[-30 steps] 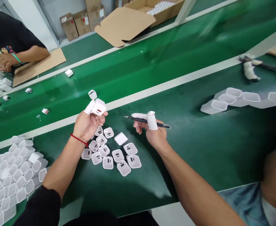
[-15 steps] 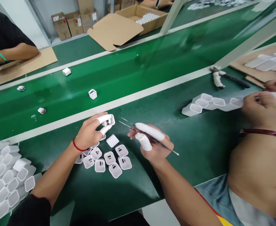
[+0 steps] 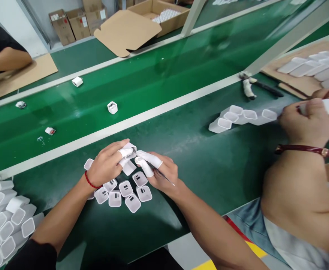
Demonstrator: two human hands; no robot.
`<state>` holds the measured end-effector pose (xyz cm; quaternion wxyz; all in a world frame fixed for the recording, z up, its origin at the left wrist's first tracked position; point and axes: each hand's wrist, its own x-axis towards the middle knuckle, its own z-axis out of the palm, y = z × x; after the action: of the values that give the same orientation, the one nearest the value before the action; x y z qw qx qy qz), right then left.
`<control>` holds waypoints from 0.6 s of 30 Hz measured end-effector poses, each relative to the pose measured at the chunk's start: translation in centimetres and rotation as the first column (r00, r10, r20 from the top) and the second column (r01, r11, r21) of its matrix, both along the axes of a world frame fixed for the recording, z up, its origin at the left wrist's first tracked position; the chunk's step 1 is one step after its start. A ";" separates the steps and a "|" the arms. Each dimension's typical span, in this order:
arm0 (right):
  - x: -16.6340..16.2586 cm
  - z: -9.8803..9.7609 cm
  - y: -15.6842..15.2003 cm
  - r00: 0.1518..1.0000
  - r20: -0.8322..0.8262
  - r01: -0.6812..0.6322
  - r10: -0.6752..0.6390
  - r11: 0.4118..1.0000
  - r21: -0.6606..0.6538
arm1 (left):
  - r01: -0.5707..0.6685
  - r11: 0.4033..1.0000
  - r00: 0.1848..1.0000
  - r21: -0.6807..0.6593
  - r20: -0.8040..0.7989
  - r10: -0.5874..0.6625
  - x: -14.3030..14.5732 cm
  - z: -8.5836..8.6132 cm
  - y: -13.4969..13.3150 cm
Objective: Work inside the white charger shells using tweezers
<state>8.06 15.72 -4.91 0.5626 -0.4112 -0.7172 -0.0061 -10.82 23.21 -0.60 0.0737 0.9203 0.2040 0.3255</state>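
My left hand [image 3: 108,165], with white finger cots and a red wrist string, pinches a small white charger housing [image 3: 130,147] just above the green mat. My right hand [image 3: 159,172], also in finger cots, grips thin metal tweezers [image 3: 164,177] and has its fingertips right against that housing. Below both hands lies a cluster of several white housings [image 3: 125,189] with dark slots facing up.
A heap of empty white shells [image 3: 1,221] lies at the lower left. A single charger [image 3: 112,107] and small parts sit on the green conveyor belt [image 3: 159,82]. To the right a co-worker's hand [image 3: 307,123] handles white shells [image 3: 237,116]; a cardboard box [image 3: 153,15] stands beyond the belt.
Both hands came down and together over the cluster. The right hand closed in on the housing held by the left. The view shifted right, and the co-worker's hand moved up.
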 end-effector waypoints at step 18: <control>-0.5 1.2 -0.2 0.959 0.281 -0.017 0.025 0.999 -0.032 | -0.032 0.999 0.998 -0.030 -0.052 0.030 -0.3 -0.2 0.3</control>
<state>7.57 15.48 -3.71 0.4488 -0.4068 -0.7943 -0.0481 -11.12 23.49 -0.84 0.0776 0.9238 0.2252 0.2997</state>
